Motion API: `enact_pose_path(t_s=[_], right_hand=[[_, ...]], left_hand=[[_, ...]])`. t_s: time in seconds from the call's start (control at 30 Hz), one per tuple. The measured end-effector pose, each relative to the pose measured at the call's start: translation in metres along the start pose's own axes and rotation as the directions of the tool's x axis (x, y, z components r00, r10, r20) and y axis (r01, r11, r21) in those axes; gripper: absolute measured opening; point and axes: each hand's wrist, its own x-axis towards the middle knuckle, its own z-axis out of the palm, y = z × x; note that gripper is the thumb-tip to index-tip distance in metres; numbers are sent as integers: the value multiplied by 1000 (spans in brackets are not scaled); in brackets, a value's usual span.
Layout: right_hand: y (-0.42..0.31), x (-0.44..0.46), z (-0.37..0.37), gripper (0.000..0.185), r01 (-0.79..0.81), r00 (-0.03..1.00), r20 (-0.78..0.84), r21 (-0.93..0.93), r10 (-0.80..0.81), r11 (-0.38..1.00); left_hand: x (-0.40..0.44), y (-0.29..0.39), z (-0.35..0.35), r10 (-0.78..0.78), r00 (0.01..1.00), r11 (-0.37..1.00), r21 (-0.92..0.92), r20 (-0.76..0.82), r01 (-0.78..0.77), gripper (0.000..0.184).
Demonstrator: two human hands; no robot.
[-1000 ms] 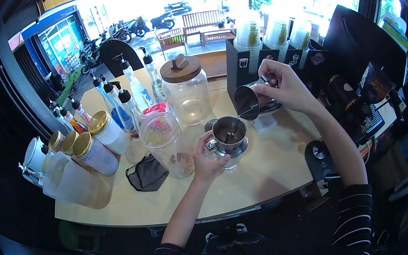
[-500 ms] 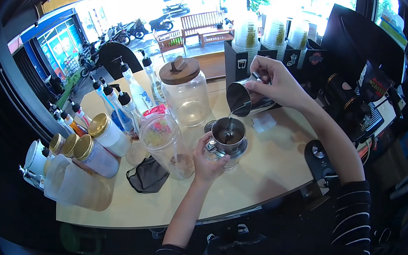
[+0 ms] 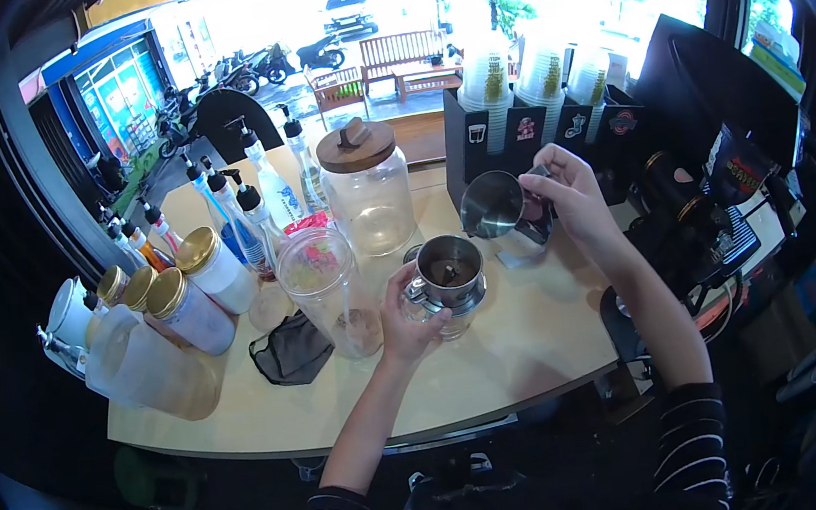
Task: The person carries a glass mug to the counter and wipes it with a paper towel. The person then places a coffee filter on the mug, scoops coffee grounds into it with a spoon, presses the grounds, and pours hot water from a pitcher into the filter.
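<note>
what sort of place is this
Probably a small coffee or drinks counter: stacked plastic cups stand in a black holder, pump-top bottles stand on the table, and the right hand holds a metal pitcher.

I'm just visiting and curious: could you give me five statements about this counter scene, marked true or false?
1. The right hand holds a metal pitcher. True.
2. The big clear jar has no lid. False: a wooden lid sits on the jar.
3. The left hand is at the small metal cup. True.
4. The gold-lidded jars stand on the right. False: the gold-lidded jars are on the left.
5. Stacked cups stand in a black holder. True.
</note>
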Motion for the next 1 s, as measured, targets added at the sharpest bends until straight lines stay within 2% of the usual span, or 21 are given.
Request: enact_pose_path(t_s=[0.07, 0.13, 0.3, 0.37, 0.4, 0.43, 0.5, 0.53, 0.57, 0.63, 0.67, 0.73, 0.77, 0.83, 0.9, 1.0], right_hand=[[15, -8, -8, 16, -6, 999, -36, 56, 8, 998], [32, -20, -15, 16, -18, 988, -149, 200, 48, 980], [100, -47, -34, 15, -8, 972, -222, 300, 78, 954], [114, -58, -37, 14, -4, 969, -231, 338, 87, 941], [120, -63, -35, 14, -28, 961, -244, 383, 130, 923], [124, -67, -33, 14, -51, 951, -256, 427, 175, 903], [137, -73, -32, 14, -48, 944, -276, 422, 179, 906], [149, -75, -34, 13, -39, 947, -272, 431, 171, 901], [160, -77, -36, 11, -29, 949, -270, 440, 163, 898], [166, -79, -33, 11, -40, 947, -266, 455, 179, 889], [168, -80, -32, 12, -34, 944, -274, 477, 185, 878], [174, -82, -29, 12, -39, 941, -272, 501, 200, 865], [177, -82, -28, 12, -32, 944, -265, 521, 197, 853], [184, -81, -25, 12, -29, 947, -253, 541, 196, 841], [187, -83, -23, 13, -18, 941, -276, 537, 196, 843], [189, -87, -16, 10, -39, 920, -315, 517, 232, 855]], left_hand=[[1, 0, -3, 99, 995, 984, 151, -12, -96, 88], [0, 2, -5, 71, 997, 983, 169, 6, -71, 92], [-7, 10, -13, 46, 998, 968, 245, 37, -53, 96], [-10, 14, -18, 70, 996, 964, 254, 56, -82, 93], [-17, 16, -21, 94, 995, 954, 284, 28, -98, 79], [-25, 21, -22, 99, 995, 950, 295, 16, -99, 79], [-45, 38, -23, 111, 993, 902, 424, -48, -80, 59], [-56, 55, -23, 185, 982, 843, 517, -26, -146, 45], [-69, 52, -33, 187, 982, 839, 524, -29, -144, 45], [-87, 44, -52, 350, 937, 716, 649, -13, -258, 55], [-87, 42, -55, 346, 938, 715, 652, -15, -253, 55], [-79, 44, -60, 341, 859, 763, 647, -383, -14, 67], [-75, 45, -63, 339, 856, 760, 650, -389, -6, 67], [-65, 45, -71, 189, 898, 824, 562, -397, 75, 75], [-60, 44, -83, 182, 910, 831, 553, -373, 60, 73], [-54, 40, -110, 224, 873, 885, 466, -434, 5, 62]])
